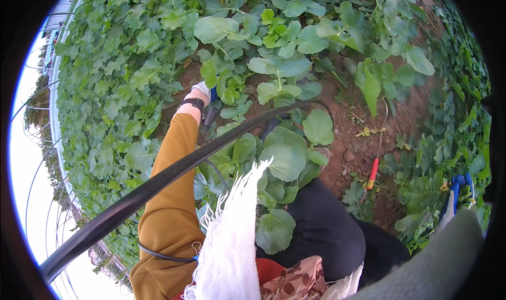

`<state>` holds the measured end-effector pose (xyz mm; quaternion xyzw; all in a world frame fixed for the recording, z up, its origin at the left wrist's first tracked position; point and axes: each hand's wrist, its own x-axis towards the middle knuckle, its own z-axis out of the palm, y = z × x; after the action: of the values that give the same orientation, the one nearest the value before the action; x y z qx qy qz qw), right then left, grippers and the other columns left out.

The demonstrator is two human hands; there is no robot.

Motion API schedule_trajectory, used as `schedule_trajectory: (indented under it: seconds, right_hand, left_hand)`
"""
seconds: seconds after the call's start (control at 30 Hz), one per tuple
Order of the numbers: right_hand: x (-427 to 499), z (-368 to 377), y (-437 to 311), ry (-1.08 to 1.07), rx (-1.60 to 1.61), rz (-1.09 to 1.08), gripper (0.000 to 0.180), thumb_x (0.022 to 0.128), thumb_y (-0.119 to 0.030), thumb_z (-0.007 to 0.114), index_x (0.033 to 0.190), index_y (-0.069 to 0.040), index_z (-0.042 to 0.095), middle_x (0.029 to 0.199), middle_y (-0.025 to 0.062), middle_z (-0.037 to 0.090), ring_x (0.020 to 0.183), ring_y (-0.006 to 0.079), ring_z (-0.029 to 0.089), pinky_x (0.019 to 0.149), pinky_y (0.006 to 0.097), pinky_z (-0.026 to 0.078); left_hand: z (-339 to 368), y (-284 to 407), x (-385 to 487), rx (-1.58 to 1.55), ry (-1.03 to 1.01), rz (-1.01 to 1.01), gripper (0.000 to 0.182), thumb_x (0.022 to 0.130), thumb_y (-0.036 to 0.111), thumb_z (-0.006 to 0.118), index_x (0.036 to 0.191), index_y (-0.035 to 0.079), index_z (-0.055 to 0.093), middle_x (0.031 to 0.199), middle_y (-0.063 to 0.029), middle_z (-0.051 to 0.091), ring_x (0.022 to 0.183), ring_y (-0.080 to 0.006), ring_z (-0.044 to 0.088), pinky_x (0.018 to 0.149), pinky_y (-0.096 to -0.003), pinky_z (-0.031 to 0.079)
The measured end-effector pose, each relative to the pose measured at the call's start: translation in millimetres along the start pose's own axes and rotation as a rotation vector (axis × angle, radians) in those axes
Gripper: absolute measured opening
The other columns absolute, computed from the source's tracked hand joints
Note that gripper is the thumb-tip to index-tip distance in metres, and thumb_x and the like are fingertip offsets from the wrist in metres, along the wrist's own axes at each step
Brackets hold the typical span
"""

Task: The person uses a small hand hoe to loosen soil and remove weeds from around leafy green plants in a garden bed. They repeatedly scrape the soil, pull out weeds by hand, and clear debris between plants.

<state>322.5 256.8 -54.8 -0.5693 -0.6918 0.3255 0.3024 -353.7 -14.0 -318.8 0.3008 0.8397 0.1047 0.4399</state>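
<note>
My left hand [206, 90], in a white and blue glove, reaches down among broad green leaves [228, 88] at upper centre-left. Leaves hide most of its fingers, so its grip is unclear. A black strap [194, 101] circles that wrist above the mustard sleeve. Near the right rim, my right hand [455, 195], also in a white and blue glove, is beside leaves with its fingers bent; whether it grips any cannot be told. Between the hands, nearer the right one, a thin metal hand tool with a red and yellow handle [372, 174] rests over the soil.
A thick black tube [166, 171] crosses the view diagonally close to the camera. Dense leafy plants [118, 82] cover the left side. Brown soil [352, 154] shows between rows. A white fringed scarf [233, 236] hangs before my dark-trousered knee [324, 229].
</note>
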Motion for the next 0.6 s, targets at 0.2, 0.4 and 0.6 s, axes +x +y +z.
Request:
schedule_trajectory:
  seconds: [0.2,0.4,0.6]
  right_hand:
    - [-9,-17,3,0.075,0.010,-0.010,0.042,0.092,0.009,0.050,0.134,0.004,0.048,0.119,0.0107,0.059,0.109,0.0175,0.057,0.101,0.0317,0.044]
    - [3,-12,23,0.066,0.183,-0.049,0.042,0.092,0.009,0.051,0.134,0.004,0.047,0.118,0.0115,0.059,0.106,0.0191,0.059,0.099,0.0338,0.047]
    - [8,-1,-8,0.006,0.259,-0.168,0.045,0.089,0.012,0.052,0.133,0.005,0.047,0.118,0.0122,0.059,0.106,0.0200,0.059,0.100,0.0334,0.045]
  left_hand:
    - [38,48,3,-0.632,0.102,-0.119,0.041,0.091,0.046,0.052,0.109,0.010,0.062,0.100,-0.0049,0.066,0.085,-0.0185,0.057,0.079,-0.0290,0.045]
    - [-15,-23,20,-0.602,0.289,-0.160,0.032,0.092,0.037,0.052,0.095,0.008,0.067,0.085,-0.0050,0.065,0.071,-0.0200,0.058,0.067,-0.0321,0.045]
    - [-47,39,-73,-1.011,0.331,-0.113,0.012,0.092,0.018,0.057,0.095,0.009,0.064,0.082,0.0004,0.059,0.065,-0.0125,0.052,0.057,-0.0276,0.044]
